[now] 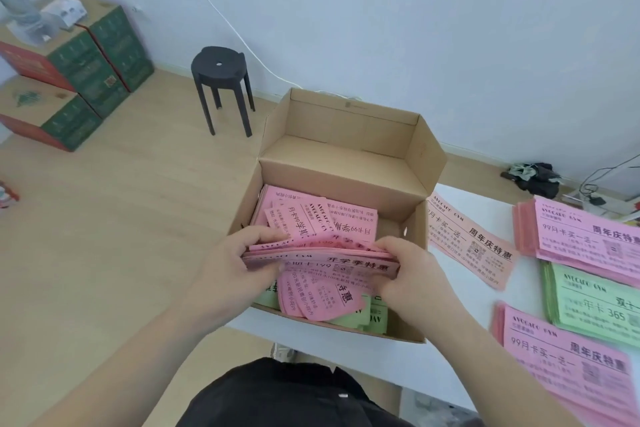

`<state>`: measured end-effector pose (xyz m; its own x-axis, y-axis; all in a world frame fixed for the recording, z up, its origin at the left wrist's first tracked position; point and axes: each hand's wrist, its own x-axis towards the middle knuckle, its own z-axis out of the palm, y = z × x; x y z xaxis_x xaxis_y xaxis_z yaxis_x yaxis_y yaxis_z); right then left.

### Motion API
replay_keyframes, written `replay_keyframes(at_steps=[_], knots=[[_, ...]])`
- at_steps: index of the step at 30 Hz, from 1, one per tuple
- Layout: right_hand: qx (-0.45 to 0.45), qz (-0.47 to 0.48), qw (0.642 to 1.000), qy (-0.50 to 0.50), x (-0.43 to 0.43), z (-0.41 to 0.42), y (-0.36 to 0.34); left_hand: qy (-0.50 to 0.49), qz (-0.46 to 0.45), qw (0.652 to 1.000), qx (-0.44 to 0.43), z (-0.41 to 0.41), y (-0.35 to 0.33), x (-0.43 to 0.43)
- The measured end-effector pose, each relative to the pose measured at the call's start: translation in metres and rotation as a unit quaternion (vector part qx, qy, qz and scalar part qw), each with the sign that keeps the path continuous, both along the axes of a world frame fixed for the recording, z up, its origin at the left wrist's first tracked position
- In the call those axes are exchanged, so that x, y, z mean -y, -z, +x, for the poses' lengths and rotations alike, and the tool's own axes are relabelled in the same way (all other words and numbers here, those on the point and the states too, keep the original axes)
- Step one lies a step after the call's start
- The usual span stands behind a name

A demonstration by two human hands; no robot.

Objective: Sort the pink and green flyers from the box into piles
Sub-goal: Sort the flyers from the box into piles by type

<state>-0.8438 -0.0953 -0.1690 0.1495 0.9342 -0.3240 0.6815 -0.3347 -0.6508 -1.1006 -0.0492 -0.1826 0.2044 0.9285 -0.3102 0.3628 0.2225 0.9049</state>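
The box (349, 163) sits mid-frame on the bench (495, 211); flyer piles (588, 246) lie at its right, a stool (221, 80) stands upper left.

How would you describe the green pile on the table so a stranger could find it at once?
Start at the open cardboard box on the white table and look right of it. The green pile lies between a farther pink pile and a nearer pink pile. It is the only green stack outside the box.
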Motion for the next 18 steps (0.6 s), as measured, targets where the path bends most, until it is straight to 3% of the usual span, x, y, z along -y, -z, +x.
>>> replay_keyframes(at_steps=[2,7,11,15,18], knots=[[0.042,0.001,0.999,-0.014,0.001,0.002,0.004,0.011,0.012,1.000,-0.022,0.002,-0.002,-0.003],[0.051,0.081,0.995,0.028,-0.004,0.008,-0.004,-0.033,0.015,0.999,0.000,-0.001,-0.006,-0.008],[-0.075,0.027,0.994,0.081,-0.005,0.003,0.006,-0.028,-0.011,0.999,-0.018,-0.003,0.004,-0.006],[-0.192,0.049,0.959,0.204,-0.008,-0.007,0.016,-0.063,-0.039,0.997,0.030,0.006,0.010,-0.011],[-0.226,0.052,0.942,0.243,-0.010,-0.017,0.020,-0.082,-0.052,0.994,0.054,0.014,0.015,-0.015]])
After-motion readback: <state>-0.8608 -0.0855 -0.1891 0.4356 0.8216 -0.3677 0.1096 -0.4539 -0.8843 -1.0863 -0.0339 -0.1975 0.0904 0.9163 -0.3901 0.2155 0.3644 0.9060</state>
